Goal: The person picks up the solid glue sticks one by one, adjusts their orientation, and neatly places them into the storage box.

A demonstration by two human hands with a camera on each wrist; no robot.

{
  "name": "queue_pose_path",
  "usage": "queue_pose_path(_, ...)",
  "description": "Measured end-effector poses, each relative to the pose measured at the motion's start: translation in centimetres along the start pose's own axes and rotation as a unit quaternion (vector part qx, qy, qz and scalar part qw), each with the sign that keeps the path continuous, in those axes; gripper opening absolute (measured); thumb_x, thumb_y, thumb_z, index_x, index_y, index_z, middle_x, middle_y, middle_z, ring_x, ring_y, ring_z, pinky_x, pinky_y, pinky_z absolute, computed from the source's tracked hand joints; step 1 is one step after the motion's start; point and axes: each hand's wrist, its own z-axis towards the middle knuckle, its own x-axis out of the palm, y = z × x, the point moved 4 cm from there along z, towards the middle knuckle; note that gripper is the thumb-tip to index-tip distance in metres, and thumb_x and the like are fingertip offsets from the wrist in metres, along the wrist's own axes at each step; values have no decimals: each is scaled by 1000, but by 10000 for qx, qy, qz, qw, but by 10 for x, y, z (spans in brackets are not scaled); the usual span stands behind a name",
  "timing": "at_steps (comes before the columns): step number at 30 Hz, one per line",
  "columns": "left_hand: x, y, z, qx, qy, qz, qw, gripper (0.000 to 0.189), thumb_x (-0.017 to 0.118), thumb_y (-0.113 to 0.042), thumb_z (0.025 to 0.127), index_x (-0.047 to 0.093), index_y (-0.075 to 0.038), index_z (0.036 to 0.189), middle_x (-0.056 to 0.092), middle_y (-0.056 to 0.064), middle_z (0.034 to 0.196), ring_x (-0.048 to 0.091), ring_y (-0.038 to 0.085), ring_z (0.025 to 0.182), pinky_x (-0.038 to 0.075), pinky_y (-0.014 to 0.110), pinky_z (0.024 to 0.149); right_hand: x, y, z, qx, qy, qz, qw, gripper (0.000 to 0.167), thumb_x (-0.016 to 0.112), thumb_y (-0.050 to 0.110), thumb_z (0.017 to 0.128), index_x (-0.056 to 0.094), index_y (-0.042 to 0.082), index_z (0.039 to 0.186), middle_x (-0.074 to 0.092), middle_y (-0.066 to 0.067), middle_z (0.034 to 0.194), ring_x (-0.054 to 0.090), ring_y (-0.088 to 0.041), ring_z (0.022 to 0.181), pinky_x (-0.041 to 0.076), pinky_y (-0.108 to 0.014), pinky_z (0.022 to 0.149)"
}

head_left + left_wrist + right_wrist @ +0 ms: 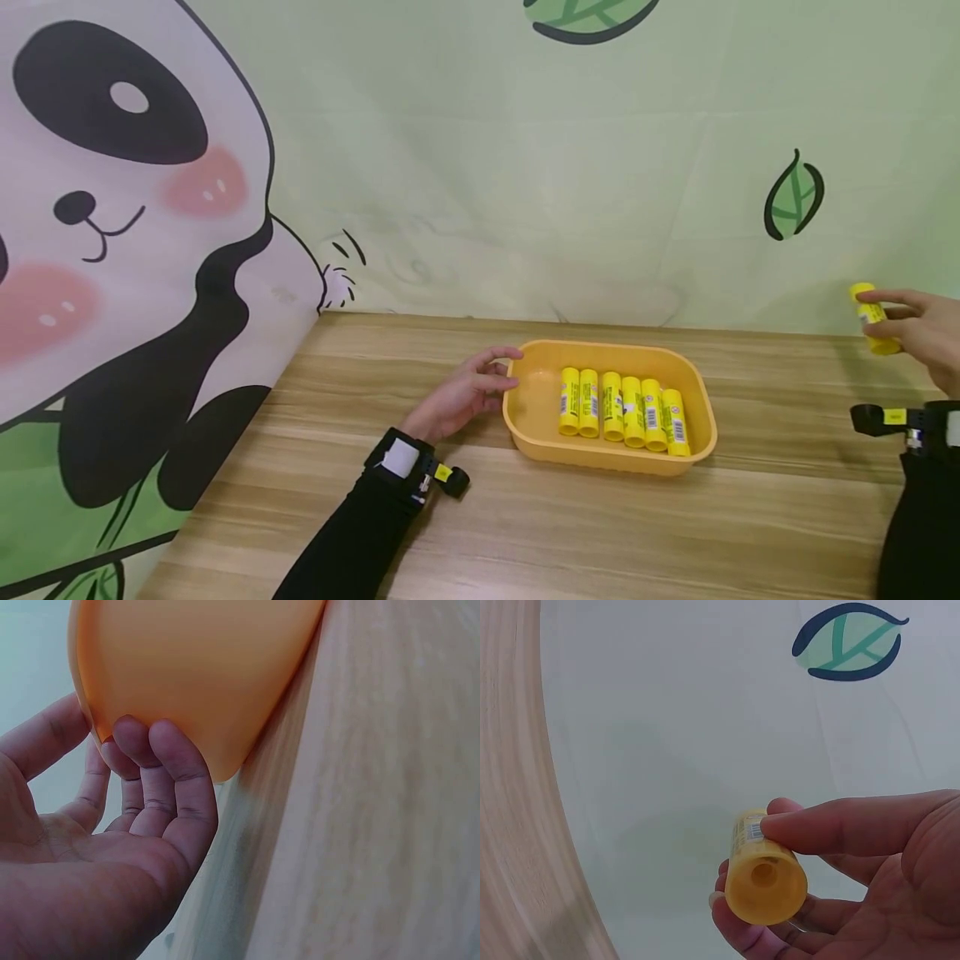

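Observation:
On the table stands an orange-yellow plastic basket [600, 463] holding a row of several yellow glue sticks [612, 407] lying side by side toward its right. My left hand [461, 396] grips the basket's left end. In the left wrist view, the fingers [184, 761] curl against the outer wall, with one digit at the rim. My right hand [930, 329], off to the far right, pinches another yellow glue stick [872, 317] between thumb and fingers, raised over the table. The right wrist view shows this glue stick's round hollow end [765, 889] facing the camera.
The wood-grain table [465, 533] meets a pale green wall covering [480, 183] close behind the basket. A large printed panda [142, 275] covers the left side. Each wrist wears a small camera on a black band [401, 458].

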Motion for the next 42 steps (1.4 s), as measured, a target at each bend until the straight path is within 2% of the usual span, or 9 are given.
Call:
queue_pose_path(7, -1, 1, -2, -3, -38, -7, 10000, 48, 60, -5, 101, 47, -3, 148, 54, 5, 106, 58, 18, 93, 53, 30, 82, 3, 11, 2, -51, -4, -107, 9999, 53, 41, 9, 110, 25, -14, 155, 22, -52, 148, 36, -63, 121, 41, -40, 84)
queue_pose_path(10, -2, 1, -2, 1, -35, 1, 10000, 49, 59, -5, 102, 46, -3, 149, 54, 4, 106, 58, 18, 94, 53, 30, 83, 5, 16, 4, -77, 9, -110, 9999, 54, 43, 9, 109, 26, -14, 155, 21, -51, 149, 35, -64, 123, 44, -53, 88)
queue_pose_path(13, -3, 1, -2, -9, -42, 1, 10000, 49, 60, -5, 101, 46, -3, 149, 54, 4, 106, 58, 19, 94, 52, 30, 83, 8, 21, 4, -94, 68, -79, 9999, 53, 42, 9, 109, 26, -15, 154, 20, -51, 150, 33, -64, 123, 37, -70, 100)
queue_pose_path(16, -3, 2, -3, -14, -48, 0, 10000, 49, 60, -6, 101, 47, -4, 149, 54, 4, 106, 57, 19, 95, 53, 30, 83, 10, 25, 3, -111, 121, -35, 9999, 53, 41, 8, 110, 25, -15, 154, 19, -51, 150, 31, -65, 123, 30, -74, 105)
queue_pose_path(28, -6, 4, -4, -19, -29, -26, 10000, 52, 60, -6, 101, 44, -2, 151, 54, 5, 110, 58, 22, 99, 53, 31, 84, 19, 43, 1, -330, 227, -139, 9991, 48, 40, 6, 109, 31, -15, 152, 20, -49, 152, 29, -65, 125, 30, -76, 105)
queue_pose_path(32, -6, 4, -4, -17, -31, 2, 10000, 53, 60, -6, 101, 43, -2, 151, 54, 5, 110, 58, 22, 98, 54, 31, 85, 29, 50, 3, -470, 388, -334, 9976, 46, 44, 4, 107, 36, -14, 149, 24, -49, 151, 33, -63, 123, 43, -62, 92)
queue_pose_path(36, -5, 4, -3, 32, -51, -33, 10000, 53, 59, -5, 102, 42, -1, 152, 53, 5, 109, 57, 22, 98, 54, 31, 84, 46, 59, 8, -637, 795, -724, 9922, 46, 47, 2, 102, 42, -12, 146, 30, -48, 147, 40, -60, 120, 47, -46, 81)
queue_pose_path(39, -1, 4, 0, 85, 2, -78, 9999, 52, 58, -3, 101, 42, 1, 151, 53, 5, 108, 57, 22, 98, 53, 31, 85, 62, 64, 9, -715, 1220, -943, 9854, 47, 48, 2, 100, 44, -11, 145, 31, -49, 145, 42, -59, 120, 50, -51, 84)
queue_pose_path(42, 4, 3, 4, 112, 107, -75, 9999, 52, 58, -3, 101, 42, 3, 150, 52, 4, 105, 56, 21, 98, 53, 31, 85, 73, 65, 7, -733, 1478, -984, 9814, 47, 48, 2, 100, 44, -10, 145, 31, -48, 145, 42, -59, 121, 48, -61, 91)
